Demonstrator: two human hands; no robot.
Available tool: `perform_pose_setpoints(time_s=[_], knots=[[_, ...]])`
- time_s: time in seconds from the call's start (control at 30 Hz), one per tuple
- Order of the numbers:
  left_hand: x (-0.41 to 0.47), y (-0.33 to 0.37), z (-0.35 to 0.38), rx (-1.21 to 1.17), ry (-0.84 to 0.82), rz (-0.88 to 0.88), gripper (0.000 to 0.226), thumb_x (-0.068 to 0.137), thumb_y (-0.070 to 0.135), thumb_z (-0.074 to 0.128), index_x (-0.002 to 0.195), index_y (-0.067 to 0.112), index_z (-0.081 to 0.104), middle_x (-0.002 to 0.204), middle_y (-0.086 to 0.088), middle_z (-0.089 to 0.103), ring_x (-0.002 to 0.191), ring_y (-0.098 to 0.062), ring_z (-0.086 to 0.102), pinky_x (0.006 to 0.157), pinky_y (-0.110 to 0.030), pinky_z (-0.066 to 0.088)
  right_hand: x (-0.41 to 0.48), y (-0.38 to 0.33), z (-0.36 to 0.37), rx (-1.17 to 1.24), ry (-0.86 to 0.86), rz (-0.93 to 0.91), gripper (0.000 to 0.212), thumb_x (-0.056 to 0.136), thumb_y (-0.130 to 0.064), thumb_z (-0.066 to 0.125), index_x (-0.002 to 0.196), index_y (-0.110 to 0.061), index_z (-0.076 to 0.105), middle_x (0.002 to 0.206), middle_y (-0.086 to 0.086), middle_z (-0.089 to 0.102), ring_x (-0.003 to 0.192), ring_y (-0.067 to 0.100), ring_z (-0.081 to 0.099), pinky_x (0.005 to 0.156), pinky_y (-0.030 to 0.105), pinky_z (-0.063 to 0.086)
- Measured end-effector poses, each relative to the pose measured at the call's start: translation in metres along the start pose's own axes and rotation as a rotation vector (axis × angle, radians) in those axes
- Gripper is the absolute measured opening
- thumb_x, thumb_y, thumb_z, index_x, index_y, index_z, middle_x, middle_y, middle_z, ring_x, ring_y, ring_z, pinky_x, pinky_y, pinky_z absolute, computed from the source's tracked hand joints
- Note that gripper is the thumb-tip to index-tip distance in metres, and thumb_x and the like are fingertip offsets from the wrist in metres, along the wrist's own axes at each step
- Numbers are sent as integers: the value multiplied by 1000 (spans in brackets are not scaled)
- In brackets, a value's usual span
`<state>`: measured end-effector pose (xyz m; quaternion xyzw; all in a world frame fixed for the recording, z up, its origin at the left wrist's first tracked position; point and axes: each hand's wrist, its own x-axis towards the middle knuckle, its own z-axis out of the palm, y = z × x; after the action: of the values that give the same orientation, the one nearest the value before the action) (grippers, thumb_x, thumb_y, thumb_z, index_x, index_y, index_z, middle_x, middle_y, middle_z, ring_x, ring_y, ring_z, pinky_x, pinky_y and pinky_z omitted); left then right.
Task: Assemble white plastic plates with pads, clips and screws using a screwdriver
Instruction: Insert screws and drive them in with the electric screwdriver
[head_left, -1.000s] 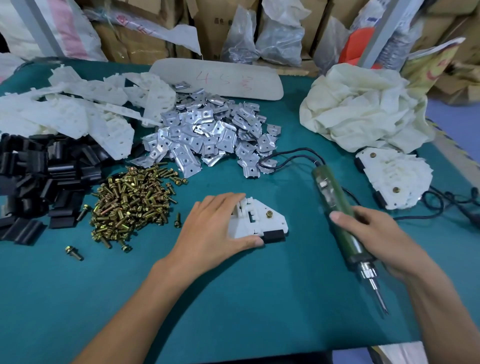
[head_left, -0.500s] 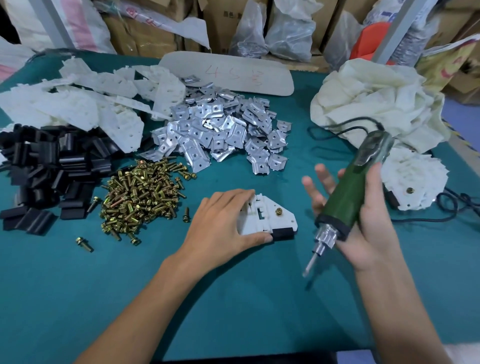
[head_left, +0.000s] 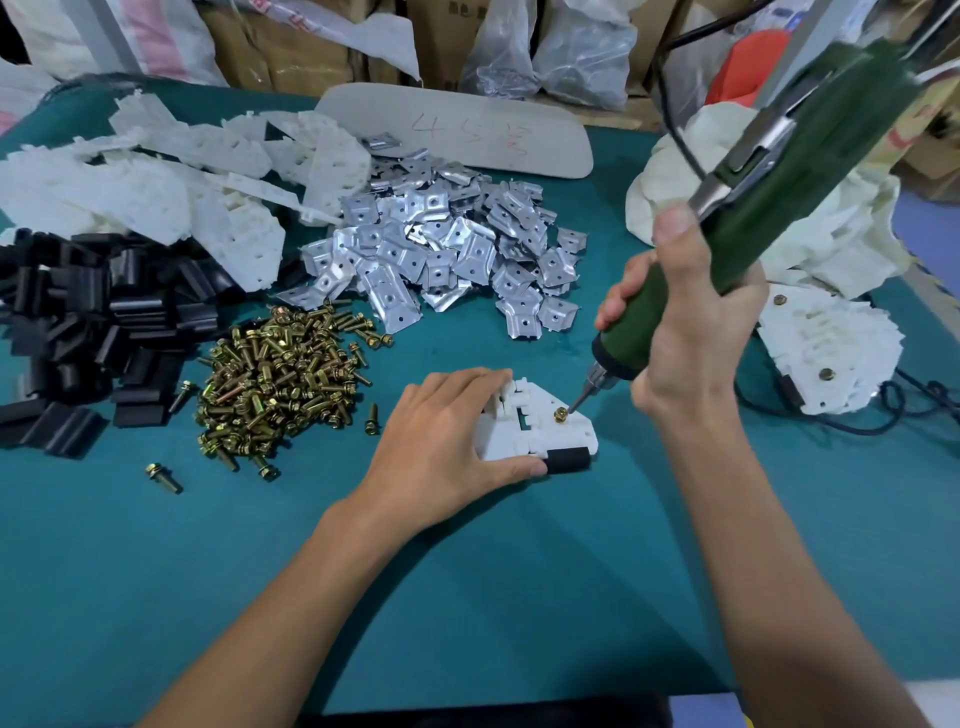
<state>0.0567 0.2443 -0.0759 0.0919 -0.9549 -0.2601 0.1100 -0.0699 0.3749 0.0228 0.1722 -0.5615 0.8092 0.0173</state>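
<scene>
White plastic plate (head_left: 540, 434): left hand (head_left: 447, 441) pressed it flat-fingered from 9 o'clock; right hand (head_left: 691, 332) gripped electric screwdriver (head_left: 753, 218) on brass screw (head_left: 560, 414), its tilt judged liable to slip off.

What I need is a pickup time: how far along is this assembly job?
Done: a stack of finished plates at right; this plate has its pad. In hand: left hand presses it, right hand's screwdriver tip meets the screw. Left: piles of loose plates, pads, clips, screws.

Bright even light, blurred warped edges
</scene>
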Motion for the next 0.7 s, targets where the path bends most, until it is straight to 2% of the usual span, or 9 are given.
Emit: perform_pose_setpoints(time_s=[0.17, 0.33, 0.4, 0.47, 0.5, 0.53, 0.6, 0.63, 0.7], knots=[[1, -1, 2, 0, 2, 1, 98, 68, 87, 54, 145, 27, 49, 141, 13, 54, 126, -11, 43, 97, -24, 27, -3, 5, 4, -19, 4, -9, 36, 79, -41, 80, 83, -11, 59, 57, 8, 53, 40, 25, 48, 47, 31, 45], [1, -1, 3, 12, 0, -9, 97, 67, 86, 56, 145, 28, 48, 142, 12, 53, 126, -11, 43, 98, -26, 28, -8, 5, 3, -90, -109, -37, 35, 80, -40, 82, 83, -13, 60, 63, 4, 59, 45, 24, 56, 50, 34, 50], [1, 0, 2, 11, 1, -12, 97, 68, 86, 56, 145, 29, 48, 142, 12, 53, 127, -12, 43, 99, -29, 29, -12, 5, 4, -130, -186, -50, 44, 78, -49, 85, 82, -11, 63, 68, 16, 62, 55, 32, 64, 56, 40, 56], [1, 0, 2, 11, -2, -12, 97, 68, 86, 55, 146, 29, 48, 142, 12, 53, 127, -13, 44, 100, -30, 30, -12, 6, 5, -167, -249, -30, 59, 74, -56, 86, 85, -2, 65, 85, 35, 63, 76, 50, 67, 68, 57, 60], [1, 0, 2, 11, -6, -13, 97, 68, 86, 55, 146, 29, 48, 143, 12, 53, 127, -12, 43, 100, -30, 30, -12, 6, 5, -171, -276, -10, 65, 73, -56, 86, 90, 3, 66, 91, 38, 64, 86, 54, 66, 73, 61, 59], [1, 0, 2, 12, -11, -14, 97, 68, 86, 55, 147, 29, 47, 143, 12, 52, 128, -12, 43, 101, -30, 31, -11, 6, 6, -165, -300, 10, 68, 74, -54, 86, 94, 8, 66, 92, 35, 67, 88, 52, 67, 74, 58, 61], [1, 0, 1, 8, -14, -19, 98, 68, 86, 56, 147, 30, 46, 144, 13, 51, 128, -11, 42, 102, -30, 31, -7, 5, 7, -159, -297, 29, 63, 78, -44, 85, 89, 13, 59, 74, 21, 69, 65, 38, 69, 61, 40, 60], [1, 0, 1, 3, -12, -20, 98, 67, 86, 56, 147, 30, 46, 144, 14, 51, 128, -11, 42, 102, -30, 30, -5, 5, 7, -167, -268, 21, 57, 78, -39, 83, 84, 11, 55, 64, 16, 64, 52, 30, 63, 55, 33, 55], [1, 0, 1, -6, -12, -23, 99, 67, 87, 55, 147, 31, 46, 144, 14, 51, 128, -10, 41, 101, -29, 29, -3, 6, 8, -174, -207, -7, 48, 79, -34, 81, 79, 5, 52, 58, 14, 54, 42, 25, 54, 48, 30, 48]])
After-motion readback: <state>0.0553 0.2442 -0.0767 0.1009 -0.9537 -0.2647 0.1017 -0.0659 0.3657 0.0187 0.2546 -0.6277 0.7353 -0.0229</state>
